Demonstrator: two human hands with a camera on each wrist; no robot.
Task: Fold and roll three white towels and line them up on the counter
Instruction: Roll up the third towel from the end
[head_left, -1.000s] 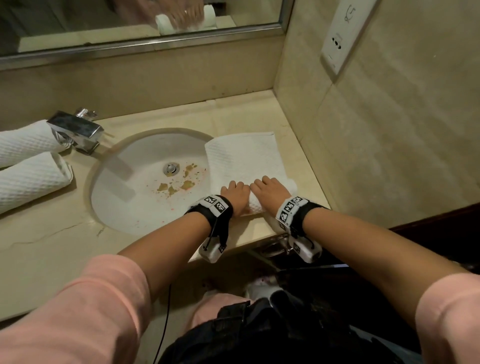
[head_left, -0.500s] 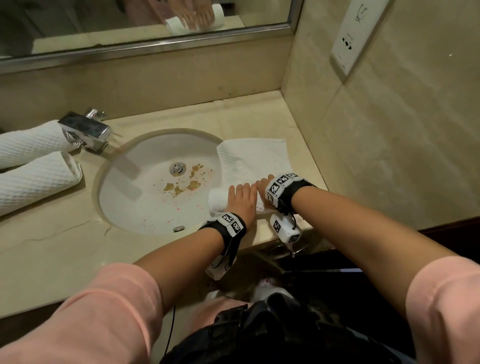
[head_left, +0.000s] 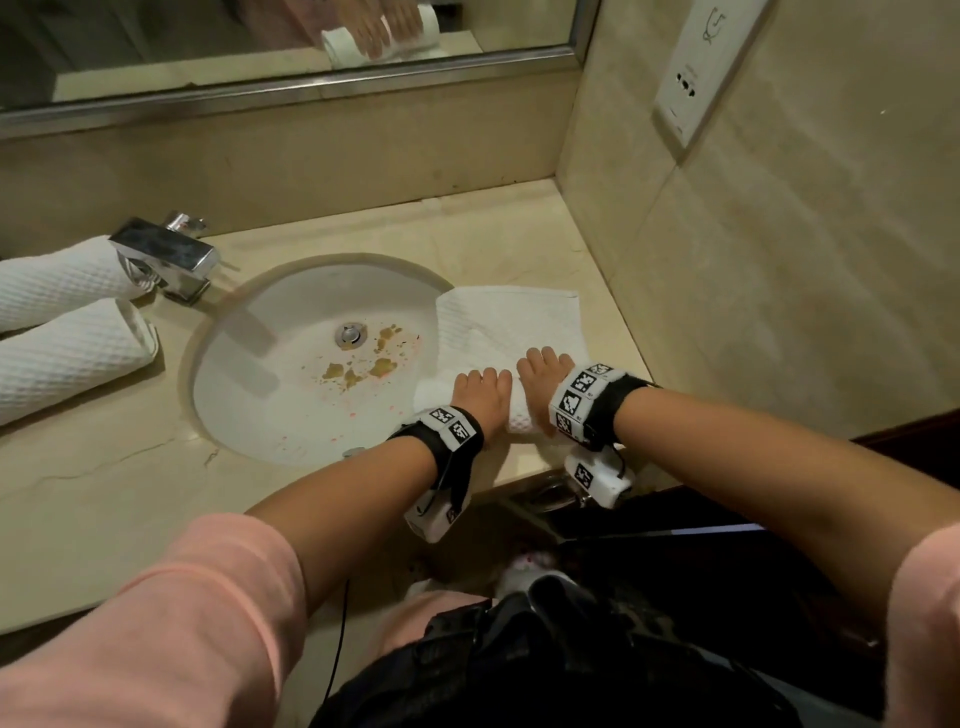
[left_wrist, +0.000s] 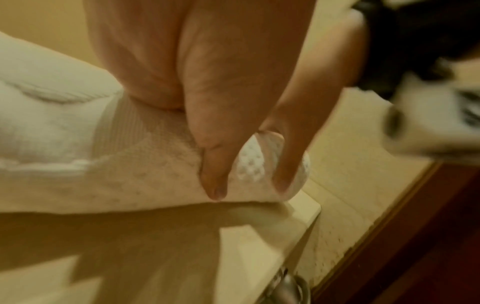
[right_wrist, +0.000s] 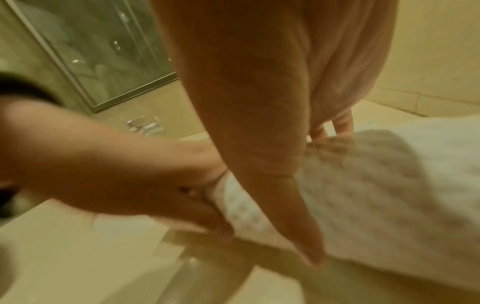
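Observation:
A white waffle towel lies on the counter to the right of the sink, its near end wound into a roll. My left hand and right hand sit side by side on that roll, fingers curled over its top. In the left wrist view a thumb presses the near side of the roll. The right wrist view shows the towel blurred under my palm. Two finished towel rolls lie side by side at the far left of the counter.
The round sink basin, stained near its drain, fills the counter's middle, with a chrome faucet at its left. A tiled wall with a socket plate closes the right side. A mirror runs along the back.
Both hands have pushed the roll away from the counter's front edge toward the back wall. The roll is thicker and the flat part of the towel is shorter.

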